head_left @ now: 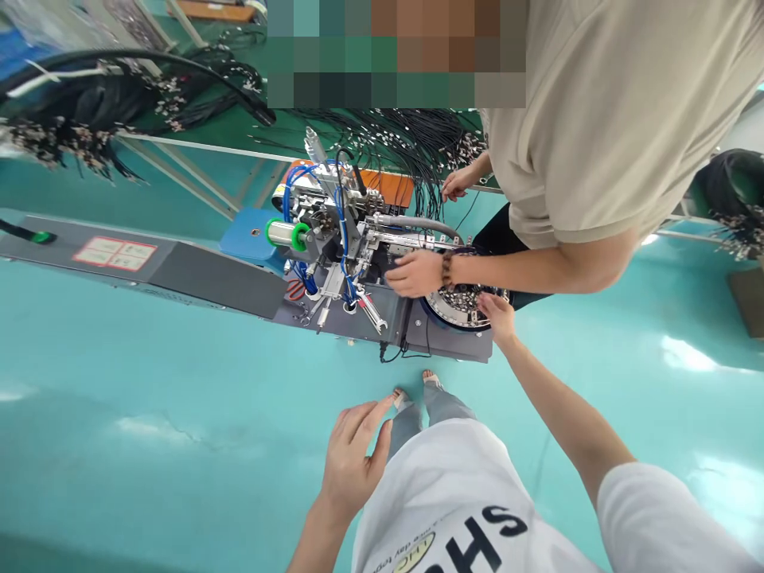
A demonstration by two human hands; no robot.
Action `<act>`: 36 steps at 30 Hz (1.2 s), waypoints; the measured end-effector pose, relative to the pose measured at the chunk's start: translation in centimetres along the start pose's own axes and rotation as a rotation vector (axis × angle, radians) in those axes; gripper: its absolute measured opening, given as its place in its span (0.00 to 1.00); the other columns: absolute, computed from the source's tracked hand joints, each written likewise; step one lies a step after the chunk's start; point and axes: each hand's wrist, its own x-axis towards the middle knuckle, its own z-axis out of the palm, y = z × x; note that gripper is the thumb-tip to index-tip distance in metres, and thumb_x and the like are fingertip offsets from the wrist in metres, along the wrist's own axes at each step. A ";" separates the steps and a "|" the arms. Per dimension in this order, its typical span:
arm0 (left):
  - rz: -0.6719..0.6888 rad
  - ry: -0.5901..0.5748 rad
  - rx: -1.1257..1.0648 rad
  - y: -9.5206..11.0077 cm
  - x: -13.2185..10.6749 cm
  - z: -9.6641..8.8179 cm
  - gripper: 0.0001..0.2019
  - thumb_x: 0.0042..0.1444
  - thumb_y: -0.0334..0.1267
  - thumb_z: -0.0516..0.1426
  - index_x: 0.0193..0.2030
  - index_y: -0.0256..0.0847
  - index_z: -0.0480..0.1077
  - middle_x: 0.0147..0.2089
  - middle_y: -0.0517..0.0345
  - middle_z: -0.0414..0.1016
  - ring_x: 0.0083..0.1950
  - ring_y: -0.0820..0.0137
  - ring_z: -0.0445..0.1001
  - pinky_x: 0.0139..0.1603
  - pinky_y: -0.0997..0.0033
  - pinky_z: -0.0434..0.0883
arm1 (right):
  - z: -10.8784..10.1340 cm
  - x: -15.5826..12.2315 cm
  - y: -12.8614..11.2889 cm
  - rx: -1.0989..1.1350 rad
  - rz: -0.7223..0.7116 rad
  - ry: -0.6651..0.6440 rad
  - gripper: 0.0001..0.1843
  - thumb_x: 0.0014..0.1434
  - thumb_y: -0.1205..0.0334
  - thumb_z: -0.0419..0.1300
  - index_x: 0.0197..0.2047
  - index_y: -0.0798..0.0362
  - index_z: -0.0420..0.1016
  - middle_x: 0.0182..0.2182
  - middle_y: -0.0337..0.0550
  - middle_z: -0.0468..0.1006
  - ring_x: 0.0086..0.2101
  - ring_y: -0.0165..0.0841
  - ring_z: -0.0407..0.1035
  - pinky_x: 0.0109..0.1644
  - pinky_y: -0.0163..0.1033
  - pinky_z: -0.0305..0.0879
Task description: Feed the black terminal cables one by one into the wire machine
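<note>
My left hand [356,452] hangs over the floor in front of my body, holding nothing, its fingers stretched and the thumb apart. My right hand [499,317] is at the right rim of a round feeder bowl [440,312]. Its fingertips are drawn together over the bowl's edge; what they hold, if anything, is too small to make out. Many small metal parts [462,297] lie in the bowl. A co-worker's hand [416,273], with a bracelet at the wrist, reaches across between the bowl and the machine [328,215].
Wrenches [373,312] and red-handled pliers [295,290] lie on the machine's dark base [220,282]. Bundled black cables [418,131] cover the bench behind. A co-worker [597,119] stands at the right, the other hand [458,183] near hanging cables. A power cord hangs at the front edge.
</note>
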 end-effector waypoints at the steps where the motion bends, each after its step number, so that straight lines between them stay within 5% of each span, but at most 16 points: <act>1: -0.035 0.056 0.008 -0.4 -0.6 -0.6 0.26 0.57 0.23 0.58 0.62 0.43 0.66 0.48 0.49 0.76 0.47 0.64 0.75 0.44 0.63 0.74 | 0.2 -1.9 -0.2 -0.015 -0.012 0.029 0.20 0.67 0.49 0.56 0.50 0.57 0.73 0.41 0.48 0.78 0.41 0.35 0.73 0.45 0.42 0.70; 5: -0.168 0.323 -0.049 -3.0 -3.3 -4.1 0.22 0.57 0.22 0.56 0.57 0.41 0.70 0.44 0.49 0.77 0.42 0.67 0.75 0.35 0.69 0.75 | 3.5 -12.3 -0.2 -0.081 -0.071 -0.053 0.20 0.67 0.46 0.54 0.42 0.55 0.74 0.26 0.40 0.76 0.29 0.31 0.69 0.36 0.37 0.65; 10: -0.153 0.432 -0.088 -9.0 -6.1 -10.2 0.16 0.57 0.21 0.56 0.50 0.39 0.74 0.39 0.52 0.76 0.39 0.69 0.75 0.27 0.75 0.72 | 14.6 -24.3 0.5 -0.174 -0.206 -0.575 0.24 0.70 0.47 0.48 0.39 0.54 0.79 0.19 0.39 0.76 0.20 0.30 0.68 0.30 0.36 0.65; 15: -0.208 0.583 0.006 -19.2 -12.8 -21.2 0.12 0.57 0.23 0.58 0.46 0.39 0.76 0.40 0.51 0.77 0.32 0.72 0.74 0.22 0.76 0.67 | 31.7 -30.6 0.4 -0.280 -0.442 -0.997 0.26 0.65 0.40 0.52 0.33 0.49 0.82 0.27 0.43 0.82 0.32 0.33 0.76 0.45 0.39 0.66; 20: -0.288 0.669 0.050 -31.4 -22.7 -36.8 0.09 0.58 0.28 0.57 0.44 0.40 0.75 0.40 0.51 0.77 0.37 0.68 0.75 0.25 0.73 0.70 | 51.3 -39.1 0.1 -0.384 -0.406 -1.045 0.27 0.70 0.44 0.47 0.35 0.53 0.79 0.29 0.45 0.80 0.32 0.33 0.73 0.39 0.37 0.65; 23: -0.333 0.711 0.006 -38.6 -25.8 -44.5 0.09 0.61 0.30 0.55 0.46 0.41 0.74 0.40 0.53 0.77 0.41 0.66 0.74 0.36 0.67 0.73 | 61.3 -43.9 -0.2 -0.423 -0.334 -1.059 0.29 0.71 0.46 0.44 0.32 0.54 0.77 0.28 0.45 0.78 0.31 0.33 0.71 0.37 0.36 0.64; 28: -0.420 0.852 -0.101 -52.8 -24.6 -51.9 0.10 0.64 0.34 0.52 0.45 0.42 0.74 0.37 0.54 0.75 0.36 0.68 0.71 0.34 0.67 0.71 | 76.6 -44.3 0.6 -0.483 -0.156 -1.072 0.27 0.70 0.46 0.46 0.33 0.54 0.77 0.27 0.44 0.79 0.30 0.34 0.72 0.38 0.37 0.65; 32: -0.547 0.708 -0.112 -65.2 -21.2 -58.0 0.09 0.63 0.37 0.53 0.41 0.44 0.76 0.32 0.56 0.75 0.30 0.70 0.71 0.26 0.71 0.68 | 92.4 -39.6 1.0 -0.501 -0.072 -1.049 0.26 0.69 0.46 0.47 0.33 0.54 0.78 0.25 0.43 0.78 0.27 0.34 0.72 0.35 0.38 0.65; 36: -0.748 0.582 -0.114 -77.0 -15.7 -65.5 0.13 0.63 0.46 0.54 0.41 0.44 0.76 0.32 0.56 0.75 0.28 0.70 0.71 0.26 0.72 0.70 | 108.6 -34.3 -1.9 -0.459 -0.067 -1.013 0.21 0.67 0.51 0.51 0.34 0.54 0.79 0.28 0.42 0.79 0.30 0.33 0.72 0.38 0.36 0.64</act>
